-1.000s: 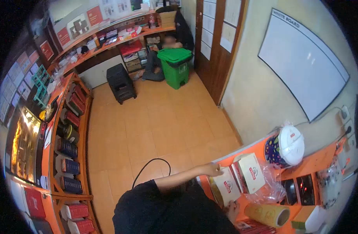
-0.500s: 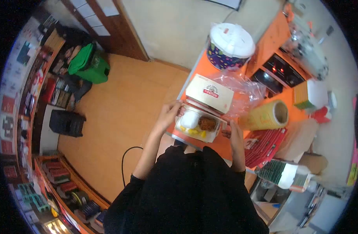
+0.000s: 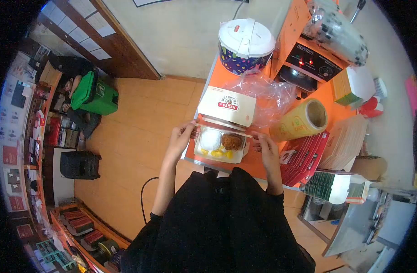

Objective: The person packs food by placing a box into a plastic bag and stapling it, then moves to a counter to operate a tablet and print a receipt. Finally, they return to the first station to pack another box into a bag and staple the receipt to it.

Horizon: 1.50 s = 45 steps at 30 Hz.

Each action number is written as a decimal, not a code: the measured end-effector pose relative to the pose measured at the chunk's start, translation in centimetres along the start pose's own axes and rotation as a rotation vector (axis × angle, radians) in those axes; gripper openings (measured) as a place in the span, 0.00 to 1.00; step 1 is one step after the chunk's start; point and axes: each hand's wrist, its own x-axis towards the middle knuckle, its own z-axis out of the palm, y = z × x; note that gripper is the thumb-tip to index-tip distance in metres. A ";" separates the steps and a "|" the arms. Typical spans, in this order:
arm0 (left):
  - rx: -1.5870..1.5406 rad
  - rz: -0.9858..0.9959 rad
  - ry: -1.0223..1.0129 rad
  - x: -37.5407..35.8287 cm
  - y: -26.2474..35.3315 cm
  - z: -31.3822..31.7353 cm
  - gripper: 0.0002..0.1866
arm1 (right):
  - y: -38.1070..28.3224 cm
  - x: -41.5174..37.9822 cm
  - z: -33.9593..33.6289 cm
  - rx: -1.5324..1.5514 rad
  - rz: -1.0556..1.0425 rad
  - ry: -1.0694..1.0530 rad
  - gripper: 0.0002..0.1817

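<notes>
An open cardboard box (image 3: 220,160) is set at the near left end of the orange counter (image 3: 256,169), in front of a printed cream box (image 3: 208,108) and left of a yellow roll (image 3: 288,129). White rice (image 3: 210,139), a browned fried piece (image 3: 233,142) and yellow pieces (image 3: 216,153) are held in it. The far left corner is apparently pinched between thumb and fingers of the left hand (image 3: 184,135); the fingers of the right hand (image 3: 267,150) are loosely bent at the far right corner, but whether it is gripped cannot be told. The box is judged light, with thin walls that are fairly stiff at the folds yet easily bowed if squeezed. The rice is likely soft, the fried crust crumbly, and the yellow pieces prone to slide if the box is tilted. It is best held by both side walls, low and level, with the lid edge taken only lightly at its corners. Compared with the first frame, where a printed lid was seen over the near box, the food is now exposed; since the second, the hands' placement at the corners is little changed, though the camera's view has been turned.
</notes>
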 end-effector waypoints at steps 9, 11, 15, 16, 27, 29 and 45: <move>-0.090 -0.105 -0.079 0.6 -7.1 -3.4 0.20 | 1.3 0.1 -0.5 -0.026 0.049 -0.073 0.18; -0.094 -0.206 -0.159 1.6 -7.8 -4.5 0.20 | 1.5 0.0 -0.2 -0.016 0.052 -0.080 0.17; -0.120 -0.113 -0.202 0.6 -2.3 -3.1 0.19 | 0.8 0.4 0.2 0.047 0.017 -0.030 0.16; -0.098 -0.069 -0.187 -0.4 0.4 -2.1 0.19 | -0.1 0.3 0.2 0.038 0.030 -0.015 0.15; 0.061 -0.005 -0.100 -1.0 1.4 -1.2 0.16 | -0.4 0.6 -0.2 -0.049 -0.016 -0.032 0.16; -0.044 0.008 0.008 -0.5 -1.0 -1.7 0.14 | -0.4 0.7 -0.4 -0.081 0.017 -0.052 0.16; 0.321 -0.169 -0.250 0.3 -4.7 0.0 0.49 | 10.5 2.3 2.2 -0.200 0.185 -0.135 0.29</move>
